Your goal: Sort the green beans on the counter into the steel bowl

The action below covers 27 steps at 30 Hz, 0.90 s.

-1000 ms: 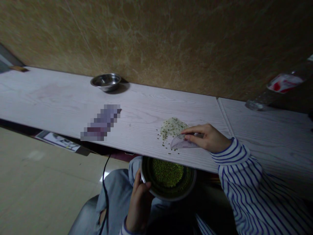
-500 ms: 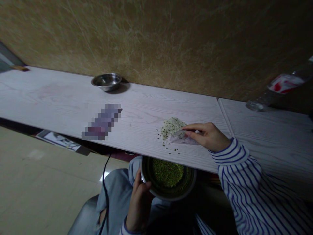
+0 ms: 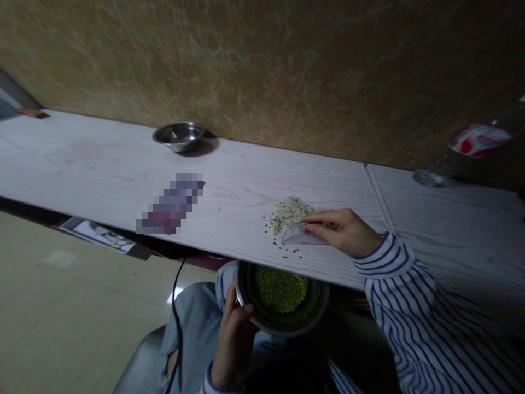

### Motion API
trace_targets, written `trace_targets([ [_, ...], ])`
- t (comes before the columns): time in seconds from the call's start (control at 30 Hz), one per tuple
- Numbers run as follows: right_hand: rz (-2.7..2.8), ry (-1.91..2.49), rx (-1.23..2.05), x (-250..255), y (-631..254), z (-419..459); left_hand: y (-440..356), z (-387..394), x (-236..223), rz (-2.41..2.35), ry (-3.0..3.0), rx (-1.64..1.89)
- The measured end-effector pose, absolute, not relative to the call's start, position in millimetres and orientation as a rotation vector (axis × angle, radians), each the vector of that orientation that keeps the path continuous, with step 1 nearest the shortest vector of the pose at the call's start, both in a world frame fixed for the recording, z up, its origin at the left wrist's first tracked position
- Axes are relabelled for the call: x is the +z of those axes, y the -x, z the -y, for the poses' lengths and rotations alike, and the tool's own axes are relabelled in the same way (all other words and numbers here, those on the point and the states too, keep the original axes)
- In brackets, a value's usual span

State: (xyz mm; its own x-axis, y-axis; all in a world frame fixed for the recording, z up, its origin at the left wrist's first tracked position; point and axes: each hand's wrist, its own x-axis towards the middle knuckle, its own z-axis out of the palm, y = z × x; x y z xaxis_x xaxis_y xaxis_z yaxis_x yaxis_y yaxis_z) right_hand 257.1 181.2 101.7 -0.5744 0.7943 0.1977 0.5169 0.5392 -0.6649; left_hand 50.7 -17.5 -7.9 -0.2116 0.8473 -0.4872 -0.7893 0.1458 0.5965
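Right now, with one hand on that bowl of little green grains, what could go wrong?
If the left hand slips on its rim, the bowl might tip and spill its green grains. The clear sheet in the right hand could scatter the white pile. Loose specks near the table edge might drop off.

Far rim of the bowl (image 3: 287, 324) is concealed beneath the edge of the desk (image 3: 238, 175). Left hand (image 3: 235, 342): fingers under the bowl are out of sight. Right hand (image 3: 346, 232) obscures one end of the purplish sheet (image 3: 296, 235), which overlaps part of the pile (image 3: 288, 209); pale grains too fine to identify. Item on the left (image 3: 170, 205) is pixelated, identity undetermined. Bottle (image 3: 478, 141): upper end indistinct at the right edge. Striped right sleeve (image 3: 400, 284) is cut off by the bottom edge.
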Motion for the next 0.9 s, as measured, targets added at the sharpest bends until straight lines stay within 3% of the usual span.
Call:
trace_targets([
  [0.9,2.195,1.109,0.708,103.7,-246.0,-177.1,-52.9,16.7,2.3,-0.972,-0.054,1.529],
])
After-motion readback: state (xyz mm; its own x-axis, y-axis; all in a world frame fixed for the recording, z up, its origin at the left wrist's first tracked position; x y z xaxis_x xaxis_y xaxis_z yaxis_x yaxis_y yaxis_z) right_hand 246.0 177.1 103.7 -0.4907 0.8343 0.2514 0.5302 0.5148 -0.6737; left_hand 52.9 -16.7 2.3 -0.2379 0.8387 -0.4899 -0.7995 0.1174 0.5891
